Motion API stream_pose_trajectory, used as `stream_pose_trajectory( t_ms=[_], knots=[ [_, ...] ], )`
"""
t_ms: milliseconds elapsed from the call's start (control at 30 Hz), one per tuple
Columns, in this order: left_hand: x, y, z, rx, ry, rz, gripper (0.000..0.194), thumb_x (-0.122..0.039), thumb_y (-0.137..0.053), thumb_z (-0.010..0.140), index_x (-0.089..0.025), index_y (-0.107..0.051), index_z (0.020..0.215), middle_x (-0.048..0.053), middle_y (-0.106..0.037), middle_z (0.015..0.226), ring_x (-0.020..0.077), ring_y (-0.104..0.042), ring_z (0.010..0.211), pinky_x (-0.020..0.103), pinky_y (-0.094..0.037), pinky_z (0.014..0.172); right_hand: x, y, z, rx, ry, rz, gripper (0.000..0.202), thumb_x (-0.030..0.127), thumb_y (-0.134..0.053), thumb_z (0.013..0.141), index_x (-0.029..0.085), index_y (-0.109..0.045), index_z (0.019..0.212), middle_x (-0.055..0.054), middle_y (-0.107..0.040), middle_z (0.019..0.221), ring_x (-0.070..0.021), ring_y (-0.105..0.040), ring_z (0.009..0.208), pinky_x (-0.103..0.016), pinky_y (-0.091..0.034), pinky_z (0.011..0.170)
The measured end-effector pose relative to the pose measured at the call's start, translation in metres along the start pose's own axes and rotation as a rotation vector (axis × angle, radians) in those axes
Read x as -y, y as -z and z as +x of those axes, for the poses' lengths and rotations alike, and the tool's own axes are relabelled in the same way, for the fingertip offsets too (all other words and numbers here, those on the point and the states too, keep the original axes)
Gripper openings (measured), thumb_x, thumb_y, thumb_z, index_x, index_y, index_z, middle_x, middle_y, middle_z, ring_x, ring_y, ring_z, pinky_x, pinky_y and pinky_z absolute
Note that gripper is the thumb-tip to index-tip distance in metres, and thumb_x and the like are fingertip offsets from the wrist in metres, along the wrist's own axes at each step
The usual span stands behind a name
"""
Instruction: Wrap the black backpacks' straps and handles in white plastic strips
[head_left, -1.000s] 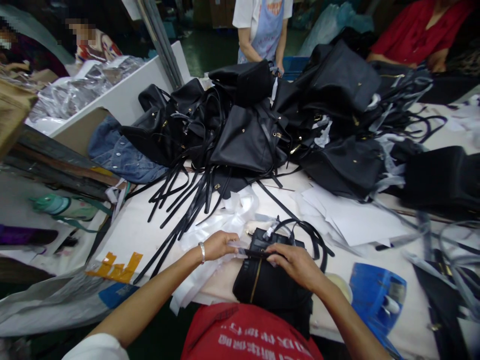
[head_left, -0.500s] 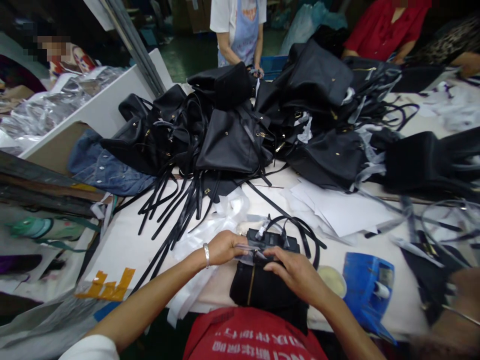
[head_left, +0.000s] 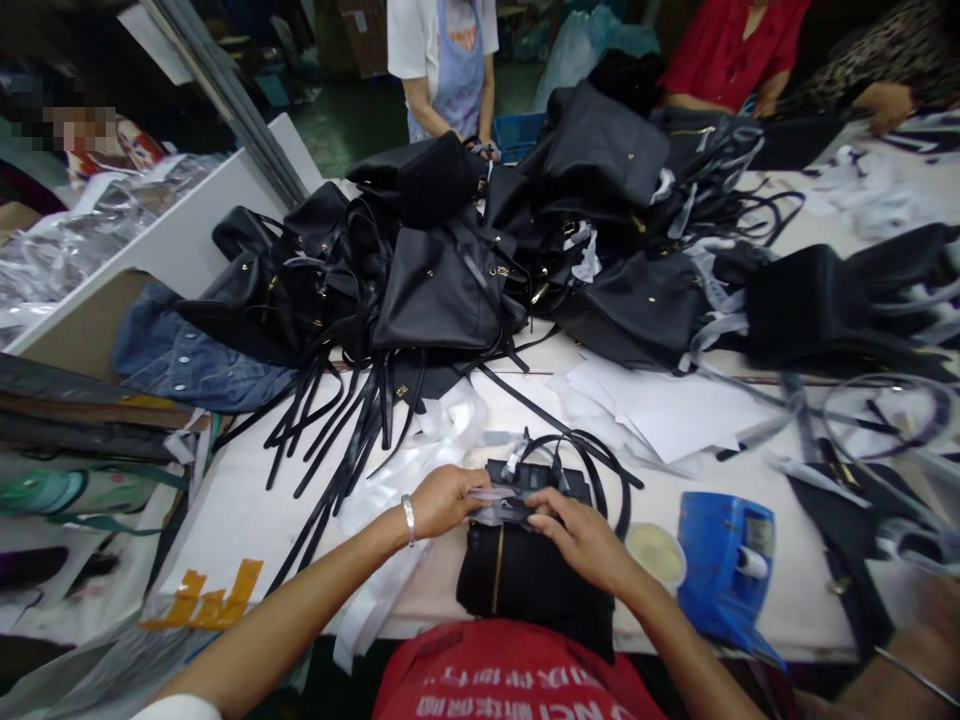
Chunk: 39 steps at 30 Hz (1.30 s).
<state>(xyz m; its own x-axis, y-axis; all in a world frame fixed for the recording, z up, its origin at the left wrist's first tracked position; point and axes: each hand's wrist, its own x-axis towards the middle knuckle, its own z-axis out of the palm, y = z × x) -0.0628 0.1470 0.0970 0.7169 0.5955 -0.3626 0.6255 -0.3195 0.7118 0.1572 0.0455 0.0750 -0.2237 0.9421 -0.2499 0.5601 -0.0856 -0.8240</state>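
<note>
A black bag [head_left: 536, 580] with a gold zip lies at the table's near edge, right in front of my body. Over its upper part, my left hand [head_left: 446, 502] pinches a strip of clear plastic film [head_left: 489, 506]. My right hand [head_left: 577, 535] is closed, thumb against fingers, on the right end of a short black strap [head_left: 514, 509] which the film partly covers. Black handles [head_left: 574, 445] loop up behind the bag, with a bit of white wrapping on one. My fingers hide part of the strap.
Several black bags [head_left: 442, 285] are heaped across the back, their straps hanging forward. White paper sheets [head_left: 652, 400], a round tub [head_left: 656, 555] and a blue tape dispenser [head_left: 724, 560] lie to the right. Orange tape pieces [head_left: 214, 598] stick at left. A co-worker's arm [head_left: 919, 640] reaches in at lower right.
The view has shifted slightly, so the heap sits further left. Both my hands stay over the bag with their pinches kept. The co-worker's hand at right has moved.
</note>
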Motion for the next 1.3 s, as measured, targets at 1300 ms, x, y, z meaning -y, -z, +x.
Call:
stream_pose_trajectory(
  t_ms=[1300],
  knots=[
    [0.007, -0.041, -0.030, -0.328, 0.152, 0.070, 0.020, -0.039, -0.058, 0.078, -0.022, -0.058, 0.090, 0.001, -0.065, 0.085, 0.0188, -0.058, 0.079, 0.026, -0.035, 0.067, -0.008, -0.054, 0.014, -0.036, 0.106, -0.452, 0.022, 0.035, -0.041, 0.094, 0.021, -0.058, 0.093, -0.004, -0.065, 0.081, -0.0199, -0.061, 0.077, -0.026, -0.039, 0.066]
  ],
)
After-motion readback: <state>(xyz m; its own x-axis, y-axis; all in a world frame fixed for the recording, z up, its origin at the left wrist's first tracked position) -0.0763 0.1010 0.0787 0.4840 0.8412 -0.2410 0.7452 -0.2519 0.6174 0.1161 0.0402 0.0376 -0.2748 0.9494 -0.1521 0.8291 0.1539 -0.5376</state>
